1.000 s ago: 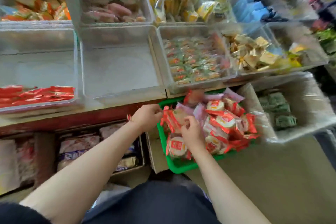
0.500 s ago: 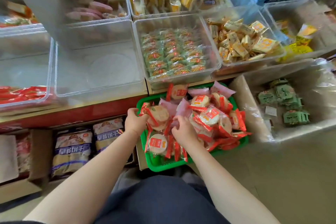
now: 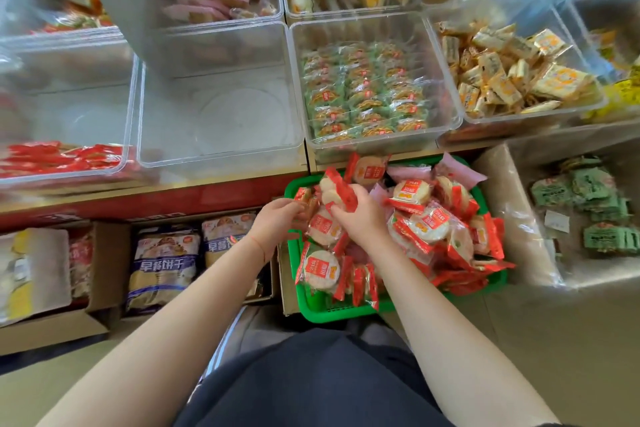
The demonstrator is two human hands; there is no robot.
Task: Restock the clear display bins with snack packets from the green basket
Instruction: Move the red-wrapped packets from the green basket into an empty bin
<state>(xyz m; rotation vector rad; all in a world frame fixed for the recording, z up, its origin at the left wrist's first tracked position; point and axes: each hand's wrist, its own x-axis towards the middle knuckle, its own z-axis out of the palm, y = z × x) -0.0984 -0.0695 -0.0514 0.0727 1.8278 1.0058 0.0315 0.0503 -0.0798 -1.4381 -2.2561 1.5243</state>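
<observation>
I cannot make out the left hand's fingertips, which are buried among the packets at the green basket's left edge; its fingers curl round a small red-wrapped packet there. The far bins are cut off at the top of the frame, and the bin of red packets at far left is blurred and partly out of view.

The bins stand on a shelf with a red front edge; beneath it, cardboard boxes hold bagged biscuits. The floor is plain tan.

The basket sits near centre, heaped with red-and-white rice-cracker packets. The right hand grips a bundle of those packets, raised just above the heap. Directly beyond, the clear bin left of centre shows only its bare floor. To its right a bin holds green-wrapped packets, then one with yellow packets.
</observation>
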